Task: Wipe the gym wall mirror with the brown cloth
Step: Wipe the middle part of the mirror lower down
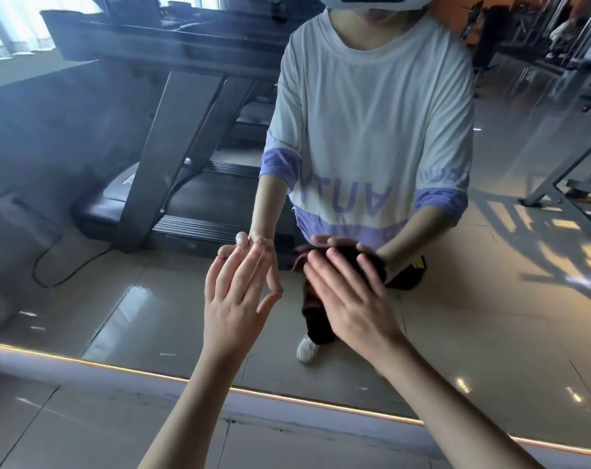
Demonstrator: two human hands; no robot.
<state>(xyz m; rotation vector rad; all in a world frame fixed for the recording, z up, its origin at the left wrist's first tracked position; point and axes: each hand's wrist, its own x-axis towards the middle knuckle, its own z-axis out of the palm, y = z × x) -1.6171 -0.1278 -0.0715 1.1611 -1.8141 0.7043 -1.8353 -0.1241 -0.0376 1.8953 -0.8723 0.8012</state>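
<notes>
Head view: our right hand (351, 306) lies flat, fingers straight, pressing the brown cloth (351, 253) against the wall mirror (118, 164), low near its bottom edge. Our left hand (235, 299) is spread, fingertips touching the glass just beside it. Both forearms reach forward.

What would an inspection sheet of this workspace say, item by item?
surface: wall mirror, hazy at the left; tiled floor below it.
job's things: brown cloth flat against the mirror, under the right hand.
clutter: nothing seen.
grippers: left hand open, fingertips on the glass; right hand open, presses the cloth.
cables: black cable on the floor, seen in reflection beside the treadmill.
surroundings: gym machines, seen in reflection.
</notes>
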